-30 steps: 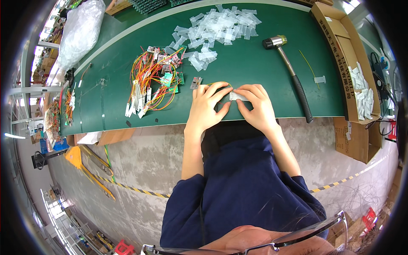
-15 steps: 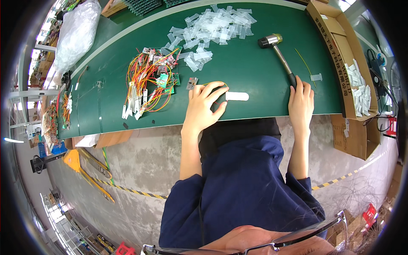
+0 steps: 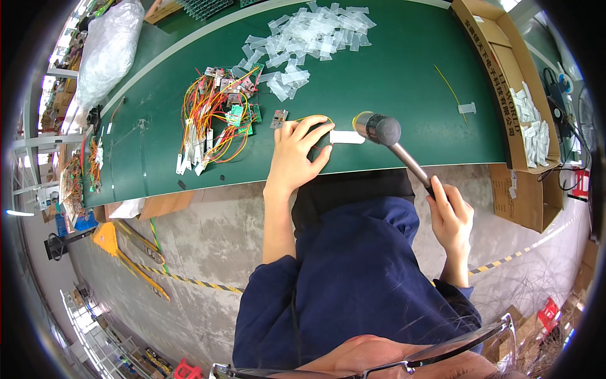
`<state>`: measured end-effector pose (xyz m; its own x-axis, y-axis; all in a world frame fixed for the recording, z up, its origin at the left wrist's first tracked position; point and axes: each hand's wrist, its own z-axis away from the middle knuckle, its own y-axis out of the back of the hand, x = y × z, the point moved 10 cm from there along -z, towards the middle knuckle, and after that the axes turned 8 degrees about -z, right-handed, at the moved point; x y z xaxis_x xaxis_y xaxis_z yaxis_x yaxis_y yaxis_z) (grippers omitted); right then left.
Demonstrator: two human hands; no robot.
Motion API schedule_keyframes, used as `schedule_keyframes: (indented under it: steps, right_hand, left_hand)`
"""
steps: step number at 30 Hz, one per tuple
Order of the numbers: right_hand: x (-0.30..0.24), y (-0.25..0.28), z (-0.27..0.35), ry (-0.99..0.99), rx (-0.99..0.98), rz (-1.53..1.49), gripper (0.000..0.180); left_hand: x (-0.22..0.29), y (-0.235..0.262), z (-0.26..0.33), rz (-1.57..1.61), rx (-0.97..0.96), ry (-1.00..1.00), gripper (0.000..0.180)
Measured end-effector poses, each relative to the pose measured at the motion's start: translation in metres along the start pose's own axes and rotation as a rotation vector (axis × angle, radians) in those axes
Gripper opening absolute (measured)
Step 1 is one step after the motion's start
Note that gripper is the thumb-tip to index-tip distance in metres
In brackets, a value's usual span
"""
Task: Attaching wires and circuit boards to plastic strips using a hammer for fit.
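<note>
My left hand (image 3: pixel 302 153) lies flat on the green table (image 3: pixel 404 82), fingers spread next to a small white plastic piece (image 3: pixel 347 137) with a yellow wire loop by it. My right hand (image 3: pixel 449 216) grips the handle of a hammer (image 3: pixel 392 144), lifted off the table. Its dark round head hangs just right of the white piece. A small circuit board (image 3: pixel 278 118) lies just beyond my left fingertips.
A tangle of orange and yellow wired boards (image 3: pixel 214 117) lies to the left. A heap of clear plastic pieces (image 3: pixel 303 41) sits at the back. A cardboard box (image 3: pixel 514 107) holding white pieces stands on the right. A big plastic bag (image 3: pixel 107 50) sits far left.
My right hand left the white piece, reached right to the hammer, picked it up and brought its head over next to the piece. My left hand stayed by the piece.
</note>
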<state>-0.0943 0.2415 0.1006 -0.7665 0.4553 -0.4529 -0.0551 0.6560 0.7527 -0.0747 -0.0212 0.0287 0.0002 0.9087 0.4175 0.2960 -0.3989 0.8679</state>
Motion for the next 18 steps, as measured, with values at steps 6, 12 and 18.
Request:
schedule_keyframes:
  steps: [6, 12, 18]
  right_hand:
    - [0.008, -0.029, 0.009, -0.142, -0.244, 0.091, 0.044]
    - [-0.010, -0.018, -0.001, 0.014, -0.050, 0.035, 0.045]
    - [-0.009, -0.056, 0.002, -0.068, -0.254, 0.016, 0.049]
  left_hand:
    - [0.003, 0.005, 0.001, -0.017, 0.011, -0.012, 0.036]
    - [0.002, 0.005, 0.000, -0.027, 0.025, -0.018, 0.036]
    - [0.003, 0.006, 0.000, -0.034, 0.018, -0.017, 0.034]
